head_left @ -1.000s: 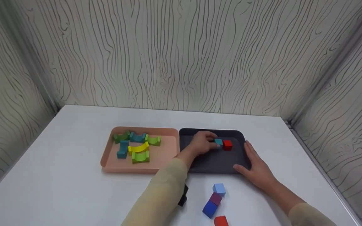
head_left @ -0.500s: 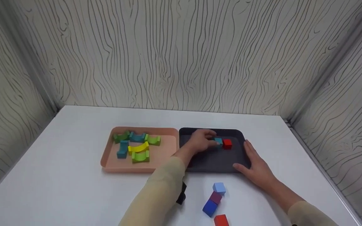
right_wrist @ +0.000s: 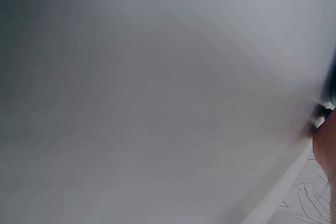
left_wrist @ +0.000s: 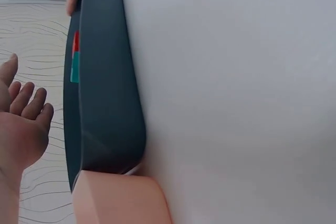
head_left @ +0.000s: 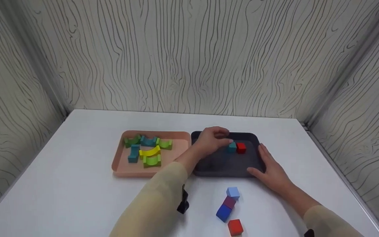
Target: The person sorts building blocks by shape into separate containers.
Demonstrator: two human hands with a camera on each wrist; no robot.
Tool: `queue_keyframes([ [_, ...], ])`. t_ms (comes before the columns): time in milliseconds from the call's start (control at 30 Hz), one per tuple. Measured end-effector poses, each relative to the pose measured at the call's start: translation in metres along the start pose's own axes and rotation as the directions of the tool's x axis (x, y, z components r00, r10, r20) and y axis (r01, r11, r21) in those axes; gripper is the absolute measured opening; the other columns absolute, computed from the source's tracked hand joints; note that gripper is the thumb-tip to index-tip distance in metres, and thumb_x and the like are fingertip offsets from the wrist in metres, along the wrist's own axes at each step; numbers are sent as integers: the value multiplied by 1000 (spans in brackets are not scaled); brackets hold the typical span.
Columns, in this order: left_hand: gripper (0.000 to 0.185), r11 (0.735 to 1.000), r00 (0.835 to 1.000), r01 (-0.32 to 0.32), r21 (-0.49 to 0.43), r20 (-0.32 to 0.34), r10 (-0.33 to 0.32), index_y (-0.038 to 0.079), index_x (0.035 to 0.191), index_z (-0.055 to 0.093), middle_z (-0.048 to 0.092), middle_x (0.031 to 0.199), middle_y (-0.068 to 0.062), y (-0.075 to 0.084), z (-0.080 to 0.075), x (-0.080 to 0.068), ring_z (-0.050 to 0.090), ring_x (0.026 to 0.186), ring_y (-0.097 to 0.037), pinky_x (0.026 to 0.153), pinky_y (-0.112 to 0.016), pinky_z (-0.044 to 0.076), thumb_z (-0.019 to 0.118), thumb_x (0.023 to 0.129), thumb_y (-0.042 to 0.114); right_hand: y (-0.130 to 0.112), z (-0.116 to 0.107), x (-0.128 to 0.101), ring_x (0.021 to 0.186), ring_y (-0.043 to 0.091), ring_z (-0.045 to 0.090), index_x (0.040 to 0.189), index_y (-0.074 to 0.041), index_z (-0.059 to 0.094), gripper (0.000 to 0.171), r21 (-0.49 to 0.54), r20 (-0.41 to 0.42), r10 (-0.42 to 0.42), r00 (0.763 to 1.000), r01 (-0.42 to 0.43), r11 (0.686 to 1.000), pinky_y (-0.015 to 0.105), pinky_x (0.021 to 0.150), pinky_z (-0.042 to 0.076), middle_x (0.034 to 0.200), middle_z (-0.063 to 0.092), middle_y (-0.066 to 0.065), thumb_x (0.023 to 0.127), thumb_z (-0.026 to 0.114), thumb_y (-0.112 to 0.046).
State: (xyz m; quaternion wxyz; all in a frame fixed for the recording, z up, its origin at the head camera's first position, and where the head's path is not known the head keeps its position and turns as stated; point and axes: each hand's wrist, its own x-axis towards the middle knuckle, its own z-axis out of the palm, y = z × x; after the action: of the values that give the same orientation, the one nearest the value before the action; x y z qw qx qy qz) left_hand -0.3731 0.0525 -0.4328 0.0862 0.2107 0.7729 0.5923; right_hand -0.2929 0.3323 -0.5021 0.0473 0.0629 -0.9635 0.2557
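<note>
A white table (head_left: 77,171) fills the booth, walled on 3 sides by grey wood-grain panels (head_left: 189,56); no brand, label or writing can be read anywhere. On it, 2 trays sit side by side with their near edges almost level. The pink tray (head_left: 121,167) holds 6 arched blocks clustered at its far half: green, teal and yellow. The dark tray (head_left: 222,164) holds 2 cubes touching each other near its far wall, a teal cube (head_left: 231,147) and a red cube (head_left: 241,147), with bare floor in front of them. The left hand (head_left: 211,141) hovers over the dark tray just beside the teal cube, fingers loosely spread and holding nothing, as the left wrist view also shows. The right hand (head_left: 268,169) rests flat and relaxed against the dark tray's right rim. In front of the trays, 4 loose cubes (head_left: 229,207) lie in a short line near the table's front edge, with open tabletop to the left.
</note>
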Motion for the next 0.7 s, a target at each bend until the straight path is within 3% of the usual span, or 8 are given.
queue_keyframes([
  [233, 41, 999, 1000, -7, -38, 21, 7, 22, 134, 71, 72, 131, 8, 14, -5, -28, 65, 124, -7, 103, -31, 55, 82, 96, 30, 4, 3, 1, 160, 46, 13, 170, -6, 12, 108, 5, -3, -14, 1000, 14, 1000, 67, 124, 21, 177, 9, 17, 97, 67, -64],
  [433, 40, 990, 997, -60, -126, 42, 66, 21, 134, 72, 73, 132, 3, 21, -10, -54, 66, 124, -7, 102, -32, 56, 82, 96, 27, 5, 1, 0, 160, 47, 13, 170, -4, 13, 108, 15, -7, -24, 1000, 24, 1000, 67, 124, 20, 177, 9, 19, 97, 69, -61],
  [600, 43, 987, 998, -53, -153, 25, 57, 20, 135, 71, 73, 128, 7, 23, -12, -75, 67, 120, -6, 101, -31, 57, 83, 95, 30, 4, 0, 1, 160, 47, 13, 170, -4, 12, 109, 17, -3, -21, 1000, 21, 1000, 68, 124, 20, 177, 8, 19, 97, 69, -63],
  [700, 44, 982, 997, -68, -178, 26, 74, 17, 136, 71, 74, 128, 4, 21, -12, -87, 68, 118, -7, 100, -30, 57, 83, 95, 28, 2, -1, 1, 159, 48, 13, 170, -3, 12, 109, 16, -4, -21, 1000, 21, 1000, 68, 124, 19, 177, 8, 20, 97, 68, -62],
])
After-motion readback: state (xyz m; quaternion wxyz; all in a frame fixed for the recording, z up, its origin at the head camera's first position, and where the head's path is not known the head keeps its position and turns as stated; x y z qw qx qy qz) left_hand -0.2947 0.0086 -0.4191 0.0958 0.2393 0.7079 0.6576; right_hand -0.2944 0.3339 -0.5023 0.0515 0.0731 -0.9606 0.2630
